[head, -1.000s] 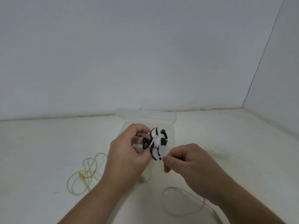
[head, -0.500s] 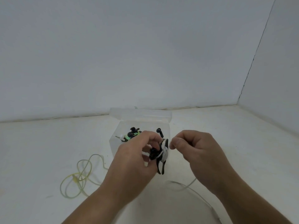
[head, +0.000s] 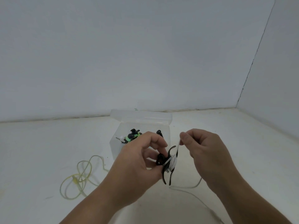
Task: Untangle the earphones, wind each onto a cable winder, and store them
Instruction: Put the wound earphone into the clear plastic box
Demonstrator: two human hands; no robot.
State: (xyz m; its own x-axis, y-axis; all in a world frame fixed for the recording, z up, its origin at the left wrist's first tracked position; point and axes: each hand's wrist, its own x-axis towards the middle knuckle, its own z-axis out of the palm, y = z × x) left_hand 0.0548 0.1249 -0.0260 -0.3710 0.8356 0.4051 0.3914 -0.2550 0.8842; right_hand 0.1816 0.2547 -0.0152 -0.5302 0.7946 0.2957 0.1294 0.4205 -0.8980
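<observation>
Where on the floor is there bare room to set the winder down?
Free: the floor right of the right hand toward the corner, and far left beyond the yellow cable. Crowded: the clear box, and the white cable below the winder.

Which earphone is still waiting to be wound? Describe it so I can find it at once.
Start at the clear plastic box by the back wall. On the floor to its left, beside the left hand, lies the yellow earphone cable in loose loops. It is yellow and unwound; the white cable is on the black winder.
</observation>
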